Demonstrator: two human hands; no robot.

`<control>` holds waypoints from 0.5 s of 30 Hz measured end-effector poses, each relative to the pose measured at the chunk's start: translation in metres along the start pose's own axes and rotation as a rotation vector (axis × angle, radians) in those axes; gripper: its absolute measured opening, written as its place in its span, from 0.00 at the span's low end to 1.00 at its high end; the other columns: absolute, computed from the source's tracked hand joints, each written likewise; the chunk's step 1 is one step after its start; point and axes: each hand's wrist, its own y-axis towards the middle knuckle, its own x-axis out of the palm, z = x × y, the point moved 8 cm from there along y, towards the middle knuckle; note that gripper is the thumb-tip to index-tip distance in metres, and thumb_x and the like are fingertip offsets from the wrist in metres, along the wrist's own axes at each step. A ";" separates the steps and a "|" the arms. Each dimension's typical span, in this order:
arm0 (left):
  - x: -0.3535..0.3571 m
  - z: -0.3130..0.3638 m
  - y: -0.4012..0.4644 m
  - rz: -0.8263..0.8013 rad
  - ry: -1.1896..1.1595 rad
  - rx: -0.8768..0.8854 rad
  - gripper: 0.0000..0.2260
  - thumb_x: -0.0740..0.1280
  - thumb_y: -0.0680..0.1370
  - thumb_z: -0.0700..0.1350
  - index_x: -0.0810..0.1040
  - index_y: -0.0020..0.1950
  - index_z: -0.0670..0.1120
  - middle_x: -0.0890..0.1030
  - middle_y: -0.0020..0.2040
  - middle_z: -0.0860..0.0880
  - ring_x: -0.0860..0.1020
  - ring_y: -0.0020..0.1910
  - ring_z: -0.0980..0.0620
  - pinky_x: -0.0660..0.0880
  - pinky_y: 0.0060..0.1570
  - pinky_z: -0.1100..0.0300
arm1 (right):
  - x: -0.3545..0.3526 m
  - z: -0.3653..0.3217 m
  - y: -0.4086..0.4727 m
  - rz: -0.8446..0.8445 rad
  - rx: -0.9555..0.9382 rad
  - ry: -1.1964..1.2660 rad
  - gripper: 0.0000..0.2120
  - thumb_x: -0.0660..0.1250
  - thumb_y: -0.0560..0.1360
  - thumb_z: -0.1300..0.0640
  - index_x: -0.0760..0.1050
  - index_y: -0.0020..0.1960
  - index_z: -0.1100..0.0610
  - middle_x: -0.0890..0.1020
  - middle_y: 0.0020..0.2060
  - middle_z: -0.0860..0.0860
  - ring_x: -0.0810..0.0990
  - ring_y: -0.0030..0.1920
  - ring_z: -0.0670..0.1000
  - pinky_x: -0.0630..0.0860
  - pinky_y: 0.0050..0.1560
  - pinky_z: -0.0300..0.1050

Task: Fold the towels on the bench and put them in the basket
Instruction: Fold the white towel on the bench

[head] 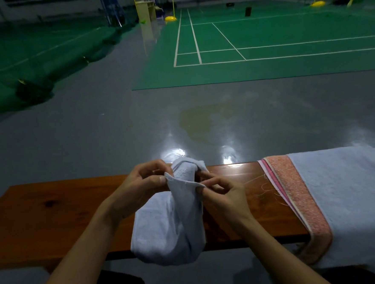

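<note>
Soft, light, floppy pale-blue towel (168, 227) bunched over the wooden counter (60, 208), top edge pinched by left grip (138, 185) and right grip (223, 192); best taken at corners.

Left hand (140, 185): your fingers are curled, thumb and fingertips pinching cloth.
Right hand (224, 191): your fingers are curled, pinching the same cloth, close beside the left.
Forearms: both bare, reaching forward and converging.
</note>
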 end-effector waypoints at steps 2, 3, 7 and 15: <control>-0.003 0.000 -0.003 0.010 0.007 -0.006 0.05 0.72 0.74 0.43 0.82 0.47 0.42 0.79 0.45 0.42 0.80 0.49 0.45 0.80 0.52 0.54 | 0.001 -0.003 0.001 -0.026 -0.010 0.001 0.02 0.77 0.75 0.61 0.87 0.47 0.59 0.82 0.66 0.44 0.81 0.67 0.51 0.83 0.59 0.53; -0.004 0.000 -0.004 0.015 0.010 -0.007 0.05 0.72 0.74 0.43 0.82 0.47 0.42 0.79 0.45 0.42 0.81 0.48 0.45 0.80 0.52 0.55 | 0.000 -0.004 0.002 -0.025 -0.020 -0.008 0.02 0.78 0.74 0.60 0.88 0.46 0.58 0.80 0.68 0.44 0.79 0.69 0.49 0.83 0.60 0.50; -0.009 0.002 -0.008 0.022 -0.016 0.001 0.08 0.75 0.74 0.45 0.82 0.47 0.42 0.79 0.45 0.41 0.80 0.49 0.44 0.80 0.52 0.54 | -0.003 -0.007 0.008 -0.014 -0.084 -0.070 0.03 0.80 0.72 0.61 0.88 0.45 0.58 0.74 0.73 0.42 0.76 0.72 0.48 0.82 0.61 0.49; -0.008 0.003 -0.009 0.008 -0.032 0.032 0.05 0.72 0.74 0.42 0.82 0.46 0.41 0.77 0.47 0.36 0.78 0.50 0.39 0.79 0.52 0.52 | 0.003 -0.003 0.011 -0.038 -0.080 -0.097 0.03 0.80 0.73 0.62 0.88 0.45 0.57 0.70 0.76 0.40 0.72 0.74 0.42 0.81 0.63 0.46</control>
